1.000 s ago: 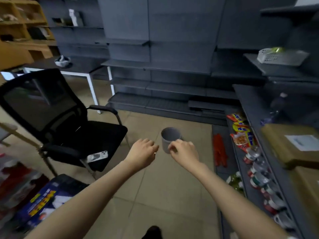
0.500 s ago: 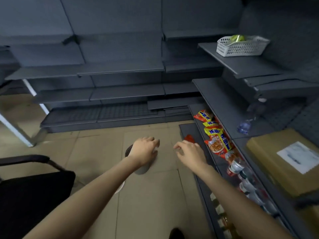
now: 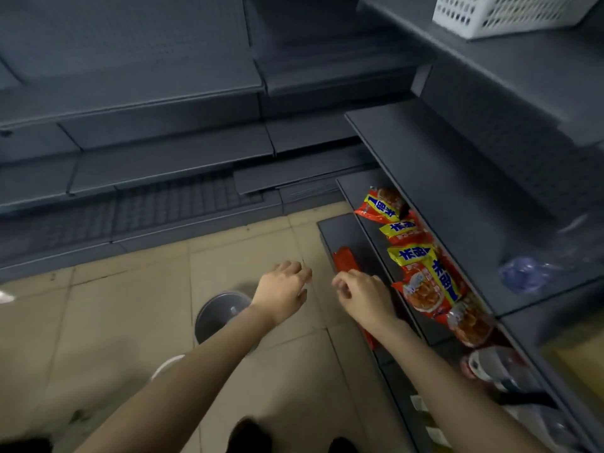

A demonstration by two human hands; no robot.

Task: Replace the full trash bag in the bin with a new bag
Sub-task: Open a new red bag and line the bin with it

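- As we look down at the tiled floor (image 3: 98,322), our two bare arms reach forward side by side.
- Our left hand (image 3: 281,292) hangs over the floor with fingers loosely spread, holding nothing.
- Our right hand (image 3: 362,295) is beside it, fingers curled in with the tips pinched near the thumb; we cannot tell whether anything is between them.
- A small grey bin (image 3: 219,317) stands on the floor just below and left of the left wrist, partly hidden by that forearm; whether a bag lines it, we cannot tell.
- A red packet (image 3: 346,263) lies on the lowest shelf (image 3: 333,230) at right, just past the right hand.
- Yellow-and-red snack bags (image 3: 425,276) line the shelf above it.
- A white basket (image 3: 510,14) sits on the top shelf at upper right.
- Dark grey shelving fills the wall ahead.
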